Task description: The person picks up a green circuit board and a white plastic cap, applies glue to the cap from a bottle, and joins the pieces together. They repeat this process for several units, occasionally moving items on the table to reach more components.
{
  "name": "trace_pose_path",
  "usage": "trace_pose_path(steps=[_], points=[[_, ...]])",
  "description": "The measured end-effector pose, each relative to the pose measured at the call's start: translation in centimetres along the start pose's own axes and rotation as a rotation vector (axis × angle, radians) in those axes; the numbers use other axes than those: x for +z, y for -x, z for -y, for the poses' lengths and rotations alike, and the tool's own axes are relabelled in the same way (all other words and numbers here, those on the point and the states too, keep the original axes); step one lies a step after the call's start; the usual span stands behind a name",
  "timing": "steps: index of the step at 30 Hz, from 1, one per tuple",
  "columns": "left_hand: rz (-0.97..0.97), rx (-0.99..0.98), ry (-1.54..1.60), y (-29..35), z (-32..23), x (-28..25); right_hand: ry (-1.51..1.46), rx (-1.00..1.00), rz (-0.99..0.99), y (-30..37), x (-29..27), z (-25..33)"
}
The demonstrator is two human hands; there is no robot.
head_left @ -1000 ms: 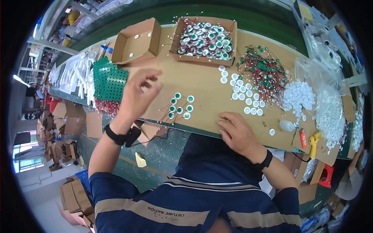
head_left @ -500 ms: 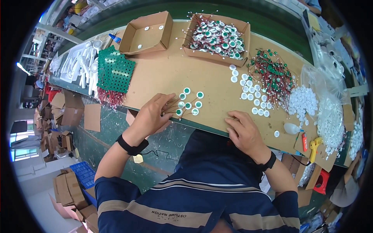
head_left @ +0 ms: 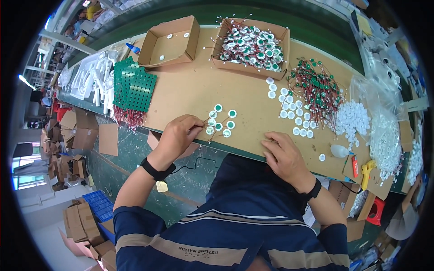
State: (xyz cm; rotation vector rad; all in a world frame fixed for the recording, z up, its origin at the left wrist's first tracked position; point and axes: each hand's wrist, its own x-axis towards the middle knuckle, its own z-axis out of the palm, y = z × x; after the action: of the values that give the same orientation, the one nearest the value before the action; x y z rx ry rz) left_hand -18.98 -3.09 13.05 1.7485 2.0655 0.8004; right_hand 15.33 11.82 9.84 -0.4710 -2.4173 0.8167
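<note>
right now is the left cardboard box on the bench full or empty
Nearly empty: the box shows only three small white pieces inside.

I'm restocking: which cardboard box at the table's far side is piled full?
The right box, heaped with green-and-white wired discs; the left box shows only three small white pieces.

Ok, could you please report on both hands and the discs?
Left hand close beside wired green-centred discs, grip unclear. Right hand at near edge of the table, nothing visible in it. Discs loosely grouped, nothing seen blocking them.
</note>
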Motion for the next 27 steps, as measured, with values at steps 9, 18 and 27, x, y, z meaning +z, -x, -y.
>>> trace_pose_path(steps=[9,18,27], points=[[-0.055,0.133,-0.04,-0.6,1.2,0.2,-0.007,0.007,0.01,-0.1,0.0,0.0],[-0.162,0.212,-0.076,-1.6,-0.1,-2.3,-0.02,-0.004,0.013,-0.2,-0.1,-0.1],[-0.265,0.283,-0.105,-5.7,-2.5,-6.1,-0.008,-0.012,0.005,0.0,-0.3,-0.3]])
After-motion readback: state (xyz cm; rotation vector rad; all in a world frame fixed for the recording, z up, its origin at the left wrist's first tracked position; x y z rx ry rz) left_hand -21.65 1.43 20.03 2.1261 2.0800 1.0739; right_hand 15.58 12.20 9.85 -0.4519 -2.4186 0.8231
